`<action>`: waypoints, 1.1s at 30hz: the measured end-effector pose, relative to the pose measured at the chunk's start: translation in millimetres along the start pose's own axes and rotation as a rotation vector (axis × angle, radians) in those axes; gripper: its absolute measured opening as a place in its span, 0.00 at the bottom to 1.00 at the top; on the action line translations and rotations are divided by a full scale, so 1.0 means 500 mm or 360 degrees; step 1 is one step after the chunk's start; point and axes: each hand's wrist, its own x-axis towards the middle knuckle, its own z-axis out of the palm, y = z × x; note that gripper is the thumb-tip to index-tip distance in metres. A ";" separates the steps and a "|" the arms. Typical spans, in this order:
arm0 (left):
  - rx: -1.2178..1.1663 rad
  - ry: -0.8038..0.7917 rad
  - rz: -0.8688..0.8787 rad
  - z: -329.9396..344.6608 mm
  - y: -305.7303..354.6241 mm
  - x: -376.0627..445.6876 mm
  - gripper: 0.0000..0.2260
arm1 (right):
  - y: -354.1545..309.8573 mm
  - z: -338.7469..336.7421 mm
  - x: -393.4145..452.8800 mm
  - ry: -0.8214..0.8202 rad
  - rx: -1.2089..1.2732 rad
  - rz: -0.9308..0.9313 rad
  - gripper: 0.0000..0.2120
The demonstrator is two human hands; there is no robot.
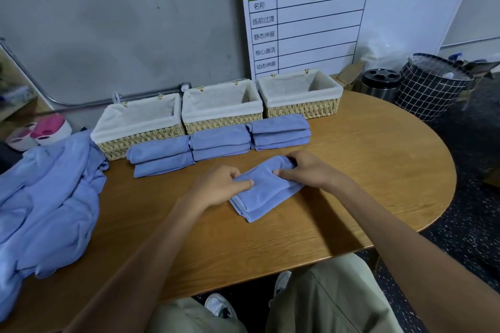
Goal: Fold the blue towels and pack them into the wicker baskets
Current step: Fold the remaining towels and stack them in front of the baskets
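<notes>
1. Blue towel [266, 192] in the head view lies near the middle of the wooden table [365, 176], folded into a thick, layered oblong set at a slant, its stacked edges showing at the near corner.
2. Soft, matte cloth; three stacks of folded towels [162, 158], [220, 142], [280, 134] sit in a row just in front of three wicker baskets [140, 123], [221, 105], [300, 93].
3. Each basket is rectangular, woven of pale straw and lined with off-white cloth folded over the rim; none holds a towel.
4. A loose heap of unfolded blue towels [48, 197] spreads over the table's left end.
5. Left hand [219, 186] rests on the towel's left edge, fingers curled, thumb laid flat across the cloth, pinching it.
6. Right hand [308, 167] grips the far right end, fingers curled over the fold and thumb pressed on top.
7. A white chart board [351, 21] with a green header leans on the grey wall behind.
</notes>
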 end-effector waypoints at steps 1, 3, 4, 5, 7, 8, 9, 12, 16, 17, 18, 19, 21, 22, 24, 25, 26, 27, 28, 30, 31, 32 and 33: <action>-0.0066 0.0025 -0.0003 0.002 -0.005 -0.004 0.16 | -0.001 -0.001 0.005 -0.0043 0.0026 0.0009 0.29; -0.0237 0.0041 0.0012 -0.007 -0.007 -0.014 0.13 | -0.023 0.002 0.002 -0.0048 0.0109 0.0040 0.26; -0.0346 0.0055 0.0000 -0.016 -0.012 -0.019 0.11 | -0.032 0.008 0.003 -0.0024 0.0178 0.0052 0.27; -0.0481 0.0080 -0.0036 -0.030 -0.019 -0.026 0.09 | -0.038 0.017 0.005 0.0002 0.0259 0.0050 0.30; -0.0761 0.0161 -0.0137 -0.065 -0.042 -0.041 0.10 | -0.067 0.040 0.009 -0.0010 0.0507 0.0047 0.30; -0.0873 0.0255 -0.0181 -0.086 -0.061 -0.047 0.12 | -0.090 0.055 0.017 -0.0029 0.0676 0.0053 0.25; -0.0965 0.0376 -0.0213 -0.112 -0.084 -0.051 0.14 | -0.113 0.071 0.031 -0.0036 0.0832 0.0066 0.20; -0.1290 0.0698 -0.0293 -0.203 -0.165 -0.050 0.16 | -0.208 0.124 0.096 -0.0020 0.1088 0.0042 0.18; -0.1505 0.0951 -0.0373 -0.300 -0.273 -0.011 0.15 | -0.328 0.196 0.221 0.0313 0.0933 -0.0046 0.19; -0.1559 0.0963 -0.0410 -0.313 -0.300 0.004 0.14 | -0.350 0.210 0.251 0.0384 0.0870 -0.0071 0.20; -0.1605 0.0938 -0.0455 -0.323 -0.324 0.021 0.14 | -0.364 0.222 0.281 0.0447 0.0779 -0.0103 0.20; -0.1634 0.0887 -0.0494 -0.327 -0.345 0.037 0.14 | -0.371 0.234 0.307 0.0485 0.0649 -0.0127 0.20; -0.1699 0.0808 -0.0565 -0.317 -0.378 0.064 0.08 | -0.366 0.255 0.346 0.0514 0.0392 -0.0156 0.18; -0.1737 0.0814 -0.0587 -0.304 -0.392 0.072 0.06 | -0.358 0.264 0.358 0.0519 0.0311 -0.0173 0.16; -0.1658 0.0935 -0.0570 -0.272 -0.411 0.079 0.07 | -0.338 0.279 0.371 0.0518 0.0221 -0.0205 0.12; -0.1551 0.1028 -0.0553 -0.255 -0.419 0.078 0.09 | -0.327 0.285 0.373 0.0521 0.0193 -0.0227 0.11; -0.1451 0.1124 -0.0544 -0.239 -0.424 0.077 0.09 | -0.319 0.291 0.373 0.0536 0.0155 -0.0250 0.09; -0.1389 0.1199 -0.0535 -0.227 -0.428 0.076 0.08 | -0.313 0.297 0.371 0.0559 0.0106 -0.0274 0.08; -0.1337 0.1256 -0.0523 -0.219 -0.429 0.075 0.07 | -0.310 0.303 0.371 0.0582 0.0047 -0.0295 0.07; -0.1202 0.1342 -0.0503 -0.215 -0.426 0.072 0.08 | -0.310 0.313 0.371 0.0613 -0.0073 -0.0313 0.06; -0.1146 0.1370 -0.0501 -0.218 -0.421 0.072 0.08 | -0.311 0.316 0.371 0.0622 -0.0132 -0.0300 0.05; -0.1102 0.1378 -0.0510 -0.222 -0.418 0.072 0.09 | -0.312 0.317 0.371 0.0623 -0.0190 -0.0280 0.05; -0.1066 0.1367 -0.0517 -0.225 -0.414 0.073 0.09 | -0.311 0.317 0.371 0.0616 -0.0243 -0.0264 0.06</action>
